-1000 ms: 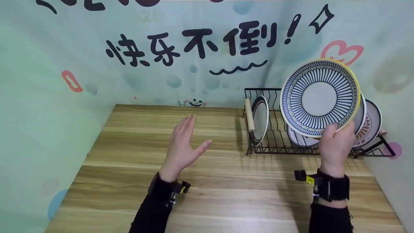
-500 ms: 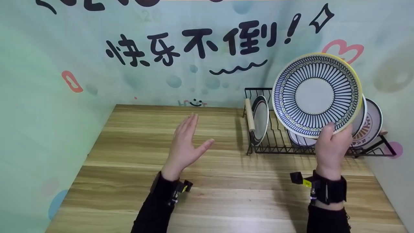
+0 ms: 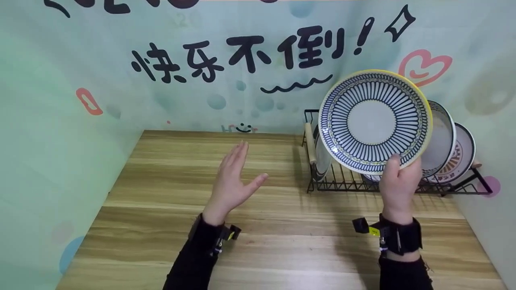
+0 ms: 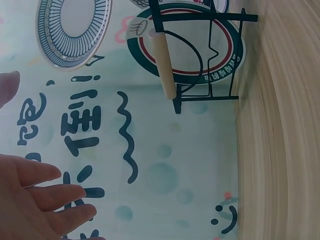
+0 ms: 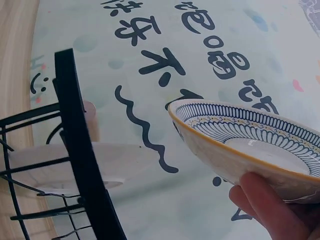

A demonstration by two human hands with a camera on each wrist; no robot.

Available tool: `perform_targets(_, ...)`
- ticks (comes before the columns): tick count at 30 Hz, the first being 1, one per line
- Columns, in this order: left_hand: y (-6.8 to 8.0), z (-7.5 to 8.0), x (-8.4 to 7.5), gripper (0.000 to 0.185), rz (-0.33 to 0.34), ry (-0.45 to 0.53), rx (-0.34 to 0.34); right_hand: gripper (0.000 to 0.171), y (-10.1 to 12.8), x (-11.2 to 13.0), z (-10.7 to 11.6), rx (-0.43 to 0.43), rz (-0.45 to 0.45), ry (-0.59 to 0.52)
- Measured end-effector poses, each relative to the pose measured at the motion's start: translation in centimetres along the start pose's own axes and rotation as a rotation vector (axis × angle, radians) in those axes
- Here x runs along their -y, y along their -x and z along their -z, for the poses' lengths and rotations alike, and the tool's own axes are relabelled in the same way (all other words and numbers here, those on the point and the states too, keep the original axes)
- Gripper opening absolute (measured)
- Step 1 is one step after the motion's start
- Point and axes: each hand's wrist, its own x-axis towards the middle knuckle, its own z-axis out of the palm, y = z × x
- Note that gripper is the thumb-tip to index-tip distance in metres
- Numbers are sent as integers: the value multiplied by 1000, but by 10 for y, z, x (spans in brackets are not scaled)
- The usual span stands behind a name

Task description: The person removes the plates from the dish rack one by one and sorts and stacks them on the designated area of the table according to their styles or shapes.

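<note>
A patterned plate (image 3: 371, 121) with a yellow rim and blue petal-like stripes is lifted in front of the dish rack (image 3: 342, 186). My right hand (image 3: 401, 189) grips its lower right edge, thumb on the face and fingers behind. In the right wrist view the same plate (image 5: 250, 145) shows a deep, curved side. Over the wooden table my left hand (image 3: 231, 183) hovers with fingers extended and thumb spread, holding nothing. The left wrist view shows that hand (image 4: 37, 197) apart from the rack.
The black wire rack has wooden handles. A plate with a dark green rim (image 4: 185, 45) stands in its left end, partly covered in the head view. At its right are a deep bowl (image 3: 439, 139) and another plate (image 3: 459, 157). A printed cloth backdrop (image 3: 193, 104) rises behind the table (image 3: 169, 169).
My right hand has carried the patterned plate leftward along the rack, uncovering more of the bowl and covering part of the left plate. My left hand has hardly moved.
</note>
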Motion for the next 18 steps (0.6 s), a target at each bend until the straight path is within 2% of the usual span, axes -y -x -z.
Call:
perform_targets(5, 0, -2, 0, 94, -14, 7, -5, 41, 3, 0, -4, 40, 16, -13)
perform_targets(11, 1, -2, -2, 94, -11, 43, -2, 50, 9, 2, -9, 98, 39, -57)
perform_targets(16, 2, -2, -3, 93, -2, 87, 2, 39, 15, 2, -15, 133, 66, -27)
perform_targets(18, 1, -2, -4, 92, 0, 95, 1, 41, 16, 1, -17, 157, 61, -23)
